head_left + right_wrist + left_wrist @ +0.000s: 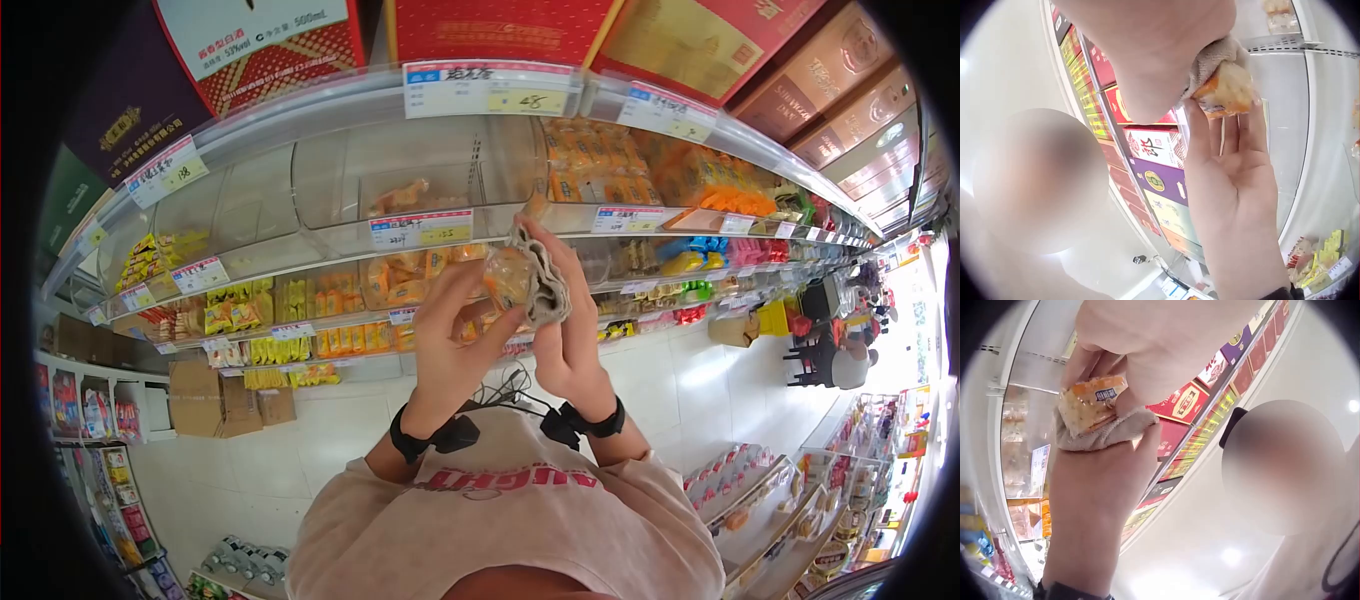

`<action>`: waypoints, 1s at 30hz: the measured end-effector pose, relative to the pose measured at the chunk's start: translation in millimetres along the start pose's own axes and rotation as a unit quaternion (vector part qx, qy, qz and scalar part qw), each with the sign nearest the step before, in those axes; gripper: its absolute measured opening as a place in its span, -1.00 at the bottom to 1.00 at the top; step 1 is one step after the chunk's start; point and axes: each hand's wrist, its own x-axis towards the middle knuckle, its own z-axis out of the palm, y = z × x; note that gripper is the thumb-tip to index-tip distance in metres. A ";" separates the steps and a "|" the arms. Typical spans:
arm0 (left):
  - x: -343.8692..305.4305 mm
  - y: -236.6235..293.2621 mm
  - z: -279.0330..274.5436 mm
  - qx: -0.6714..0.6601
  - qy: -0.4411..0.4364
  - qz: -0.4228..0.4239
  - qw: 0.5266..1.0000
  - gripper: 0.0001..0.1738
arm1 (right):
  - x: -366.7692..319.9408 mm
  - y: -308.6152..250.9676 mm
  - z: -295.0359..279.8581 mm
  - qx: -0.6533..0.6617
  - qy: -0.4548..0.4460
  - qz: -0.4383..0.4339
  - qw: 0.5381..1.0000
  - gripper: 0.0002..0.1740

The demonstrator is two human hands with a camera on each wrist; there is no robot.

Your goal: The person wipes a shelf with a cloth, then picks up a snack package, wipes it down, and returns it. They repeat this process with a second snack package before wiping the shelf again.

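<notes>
A small snack in clear plastic wrap with an orange label [508, 275] is between my two hands, in front of the shelves. My left hand [450, 322] pinches it between thumb and fingers, as the right wrist view also shows. My right hand [578, 325] grips a folded grey cloth [547, 290] that lies against the package. In the left wrist view the cloth [1107, 432] bends round the lower side of the snack [1085, 409]. The right hand's palm hides part of the cloth in the right wrist view.
A clear shelf bin [410, 195] with a few wrapped snacks sits just behind my hands. Orange packages [590, 160] fill the bins to its right. Price tags [422, 229] line the shelf edges, and large boxed goods [500, 30] stand above. Cardboard boxes [200, 398] rest on the floor at left.
</notes>
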 end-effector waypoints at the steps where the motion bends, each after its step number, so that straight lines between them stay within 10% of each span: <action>1: 0.0 0.4 -3.6 -0.007 0.004 -0.013 1.000 -0.25 | 0.0 0.4 2.6 -0.013 -0.017 -0.001 1.000 -0.34; 8: -7.7 -2.1 -10.4 -0.030 -0.030 -0.003 0.999 -0.27 | -11.4 -21.1 4.3 0.084 -0.034 0.235 0.968 -0.44; 14: -7.6 6.1 10.9 -0.084 -0.047 0.003 0.995 -0.35 | -29.8 -14.1 -9.3 0.188 0.059 0.226 0.954 -0.47; 17: 1.8 16.0 25.9 0.228 -0.059 0.109 0.966 -0.47 | -34.8 -13.5 -24.7 0.170 0.080 0.187 0.964 -0.52; 20: -3.9 26.5 50.7 0.140 -0.063 0.079 0.985 -0.49 | -37.5 2.0 -45.8 0.047 0.122 0.061 0.990 -0.60; 30: -10.0 7.8 94.5 0.109 -0.113 0.036 0.987 -0.33 | -74.3 26.1 -103.8 0.222 0.137 0.173 0.950 -0.59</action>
